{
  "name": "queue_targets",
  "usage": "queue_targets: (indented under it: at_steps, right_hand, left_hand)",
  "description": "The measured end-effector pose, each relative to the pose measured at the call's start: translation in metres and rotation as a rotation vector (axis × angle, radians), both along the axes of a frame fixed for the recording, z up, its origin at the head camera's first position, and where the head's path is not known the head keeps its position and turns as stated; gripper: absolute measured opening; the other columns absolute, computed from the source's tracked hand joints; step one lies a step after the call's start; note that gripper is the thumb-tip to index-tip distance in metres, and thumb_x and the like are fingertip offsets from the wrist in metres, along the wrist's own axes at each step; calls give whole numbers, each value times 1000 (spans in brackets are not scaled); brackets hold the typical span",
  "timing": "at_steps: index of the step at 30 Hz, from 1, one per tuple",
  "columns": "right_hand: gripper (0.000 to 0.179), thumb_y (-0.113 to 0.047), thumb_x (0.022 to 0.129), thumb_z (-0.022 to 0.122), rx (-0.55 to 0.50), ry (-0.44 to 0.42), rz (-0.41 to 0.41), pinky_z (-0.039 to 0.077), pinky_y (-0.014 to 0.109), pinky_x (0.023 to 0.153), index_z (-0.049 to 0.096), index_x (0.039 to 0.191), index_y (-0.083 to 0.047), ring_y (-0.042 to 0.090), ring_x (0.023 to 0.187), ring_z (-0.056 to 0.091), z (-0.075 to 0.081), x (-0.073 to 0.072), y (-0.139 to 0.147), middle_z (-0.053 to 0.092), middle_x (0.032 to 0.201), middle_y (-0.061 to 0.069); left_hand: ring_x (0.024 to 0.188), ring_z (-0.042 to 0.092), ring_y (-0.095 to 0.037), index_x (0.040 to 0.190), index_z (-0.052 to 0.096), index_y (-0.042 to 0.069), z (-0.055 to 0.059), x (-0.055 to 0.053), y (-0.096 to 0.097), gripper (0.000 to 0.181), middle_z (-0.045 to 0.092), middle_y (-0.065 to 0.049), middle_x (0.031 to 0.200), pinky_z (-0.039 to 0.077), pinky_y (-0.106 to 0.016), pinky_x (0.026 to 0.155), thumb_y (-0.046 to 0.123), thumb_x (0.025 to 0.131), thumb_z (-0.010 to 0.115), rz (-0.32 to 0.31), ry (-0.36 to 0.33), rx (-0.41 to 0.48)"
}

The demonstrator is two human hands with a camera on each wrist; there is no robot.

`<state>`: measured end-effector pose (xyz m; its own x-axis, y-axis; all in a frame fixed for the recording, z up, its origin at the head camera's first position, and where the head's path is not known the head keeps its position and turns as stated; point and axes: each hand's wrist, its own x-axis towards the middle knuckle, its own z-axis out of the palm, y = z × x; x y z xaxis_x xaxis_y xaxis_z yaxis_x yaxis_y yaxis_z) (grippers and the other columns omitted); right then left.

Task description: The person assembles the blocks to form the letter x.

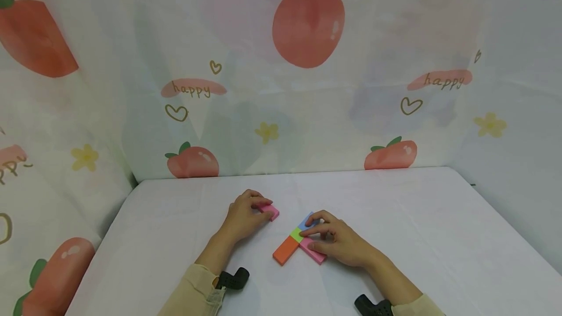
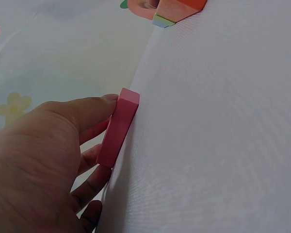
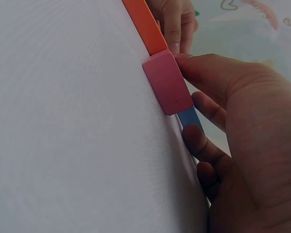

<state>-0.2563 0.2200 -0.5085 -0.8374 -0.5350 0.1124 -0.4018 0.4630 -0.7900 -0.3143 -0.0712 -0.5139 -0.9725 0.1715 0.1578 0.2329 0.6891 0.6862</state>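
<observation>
My left hand (image 1: 246, 213) pinches a pink rectangular block (image 1: 271, 212) on the far side of the table, its thumb along one edge in the left wrist view. My right hand (image 1: 347, 245) lies over a group of flat blocks that touch each other. An orange block (image 1: 286, 250), a small green block (image 1: 296, 235) and a blue block (image 1: 304, 224) stand in a slanting row. A second pink block (image 1: 315, 253) branches off toward the right. My right thumb rests on this pink block, while other fingertips touch the green and blue blocks, which they partly cover.
The blocks lie on a table with a white cloth (image 1: 175, 228). Behind it hangs a curtain (image 1: 307, 111) printed with fruit, hearts and flowers. A black wrist mount (image 1: 234, 278) sits at the left sleeve, another black mount (image 1: 373, 306) at the right.
</observation>
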Motion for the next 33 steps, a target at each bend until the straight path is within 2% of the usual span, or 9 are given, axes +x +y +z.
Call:
queue_targets:
  at_steps: [9,19,33]
  right_hand:
    - [25,-30,94,76,3,4,-8,43,28,86,78,119,-30,16,101,55,1,-1,0,56,135,-3]
    - [25,-29,95,76,-7,10,4,45,28,85,77,120,-30,16,100,56,0,-1,0,55,134,-2]
    - [25,-29,95,76,-14,-3,4,44,27,86,78,120,-28,18,100,56,0,-1,1,56,135,0]
  left_hand:
    - [114,59,-21,113,81,24,3,0,0,28,63,2,119,38,-50,102,30,86,84,-16,5,-6]
    - [111,59,-21,112,81,23,1,0,1,28,62,2,118,38,-51,103,30,85,85,-38,4,-10]
    - [108,60,-19,112,81,24,3,1,2,27,62,4,115,42,-48,99,31,86,85,-47,8,-6]
